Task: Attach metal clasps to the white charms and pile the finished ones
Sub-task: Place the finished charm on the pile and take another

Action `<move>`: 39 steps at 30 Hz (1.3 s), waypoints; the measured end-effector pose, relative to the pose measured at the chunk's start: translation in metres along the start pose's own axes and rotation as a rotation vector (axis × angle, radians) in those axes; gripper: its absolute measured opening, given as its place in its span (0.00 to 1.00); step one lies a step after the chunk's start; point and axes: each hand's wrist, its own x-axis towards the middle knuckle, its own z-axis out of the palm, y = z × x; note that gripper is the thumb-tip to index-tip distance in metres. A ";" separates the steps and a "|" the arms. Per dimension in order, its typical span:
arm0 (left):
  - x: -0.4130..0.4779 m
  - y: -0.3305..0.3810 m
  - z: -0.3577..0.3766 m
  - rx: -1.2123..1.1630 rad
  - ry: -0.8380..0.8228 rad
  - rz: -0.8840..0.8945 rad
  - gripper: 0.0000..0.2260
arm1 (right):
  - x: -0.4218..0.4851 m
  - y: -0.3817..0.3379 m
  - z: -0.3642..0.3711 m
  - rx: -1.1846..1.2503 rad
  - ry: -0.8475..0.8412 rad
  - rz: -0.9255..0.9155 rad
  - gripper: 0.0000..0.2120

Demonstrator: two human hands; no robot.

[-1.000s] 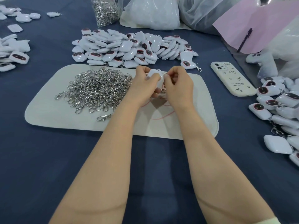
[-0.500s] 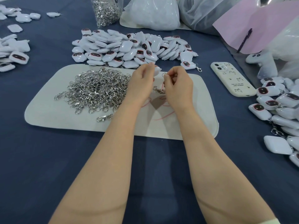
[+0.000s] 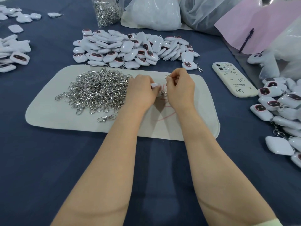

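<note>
**Bench stock, clasp fitting in hand**

1. Navy cloth: covers the whole bench, under everything listed.
2. Pale mat: your work surface, lying at the centre of the cloth.
3. Heap of charms: just beyond the mat's far edge, most apparently without clasps.
4. Finished pile: at the right edge, charms with clasps showing among them. Completed pieces probably go here.
5. Clasp heap: a tangled silver mound on the left half of the mat, touching your left hand. Expect neighbours to drag along when you lift one.
6. Phone: in a pale case, between the mat and the finished pile.
7. Left hand: low over the mat, fingers curled round one white charm. Only a sliver of the charm shows.
8. Right hand: just beside the left, thumb and forefinger pinching the clasp at its ring, with the hook dangling.

Handling note: the charm looks light, hard and glossy, so likely slippery. Grip its flat faces and leave the attachment corner free. That corner is hidden now. The clasp seems stiff and small, so hold it at the ring, not the hook.
</note>
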 end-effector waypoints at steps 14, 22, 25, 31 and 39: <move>-0.002 0.006 -0.006 -0.822 0.024 -0.183 0.02 | -0.001 -0.001 0.002 -0.013 -0.010 -0.052 0.03; -0.002 0.006 -0.004 -0.641 -0.028 -0.137 0.06 | -0.003 -0.003 0.002 -0.036 -0.028 -0.076 0.04; -0.003 0.006 -0.004 -0.629 -0.029 -0.137 0.06 | -0.002 -0.003 0.001 -0.037 -0.047 -0.071 0.03; -0.001 0.004 -0.005 -0.587 -0.018 -0.138 0.09 | -0.002 -0.002 0.003 -0.057 -0.087 -0.095 0.03; -0.001 0.002 -0.005 -0.550 -0.002 -0.088 0.10 | -0.002 -0.002 0.004 -0.160 -0.143 -0.165 0.05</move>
